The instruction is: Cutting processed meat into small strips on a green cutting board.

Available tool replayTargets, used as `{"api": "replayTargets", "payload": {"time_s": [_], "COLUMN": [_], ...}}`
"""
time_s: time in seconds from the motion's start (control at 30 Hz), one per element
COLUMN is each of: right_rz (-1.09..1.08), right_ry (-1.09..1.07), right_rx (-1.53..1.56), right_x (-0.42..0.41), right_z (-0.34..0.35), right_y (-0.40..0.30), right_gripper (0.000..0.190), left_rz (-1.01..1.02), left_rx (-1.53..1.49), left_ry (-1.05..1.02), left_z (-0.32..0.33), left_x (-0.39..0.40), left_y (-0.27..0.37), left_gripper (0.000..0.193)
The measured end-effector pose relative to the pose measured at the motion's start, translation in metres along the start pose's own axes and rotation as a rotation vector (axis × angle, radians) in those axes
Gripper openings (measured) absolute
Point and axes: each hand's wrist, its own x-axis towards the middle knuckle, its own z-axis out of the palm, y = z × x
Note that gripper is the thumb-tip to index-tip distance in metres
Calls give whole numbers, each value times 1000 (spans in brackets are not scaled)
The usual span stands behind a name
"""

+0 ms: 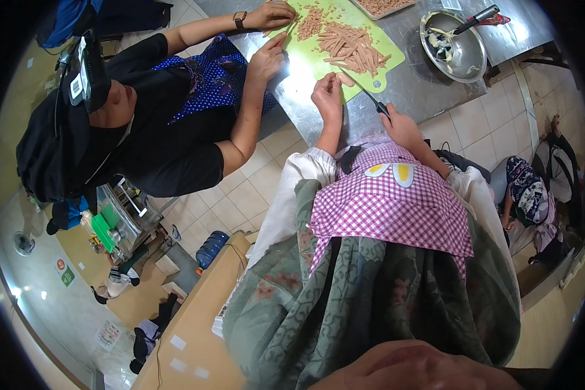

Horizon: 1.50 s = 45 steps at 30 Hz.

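My right hand (402,126) grips the black handle of a kitchen knife (382,108). Its blade slants up and left over the near edge of a light green cutting board (394,54). Beside the blade lies a pinkish piece of sausage (345,79), with the bent fingertips of my left hand (327,95) pinched at its left end. Just beyond, a heap of sausage strips (348,46) covers the middle of the board. Farther off is a pile of small diced sausage (311,24).
At the left, a co-worker's hands (268,61) work at the same board with an orange-handled knife (282,39). A steel bowl (456,68) with a black-handled utensil stands right on the metal table (431,100). A tray of diced pieces (382,6) sits at the back.
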Motion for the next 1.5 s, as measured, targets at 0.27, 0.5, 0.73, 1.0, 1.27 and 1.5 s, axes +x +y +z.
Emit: {"api": "replayTargets", "payload": {"time_s": [0.27,0.5,0.73,1.0,1.27,1.5], "right_rz": [-8,-26,-27,-14,12,42], "right_ry": [8,7,5,0,-49,-41], "right_rx": [-46,-46,-111,-153,-188,-169], "right_x": [0,1,5,4,14,23], "right_z": [-1,-10,0,-3,-7,12], "right_y": [-3,-16,-8,-13,-19,-9], "right_gripper": [27,25,24,22,20,22], "left_rz": [-155,-128,-94,-63,-62,-76], "left_rx": [-121,44,51,76,113,80], "left_ry": [32,12,23,2,-21,-27], "left_z": [6,3,6,6,6,5], "left_x": [3,7,6,5,4,3], "left_y": [4,10,16,12,17,19], "left_gripper": [16,12,10,9,9,10]}}
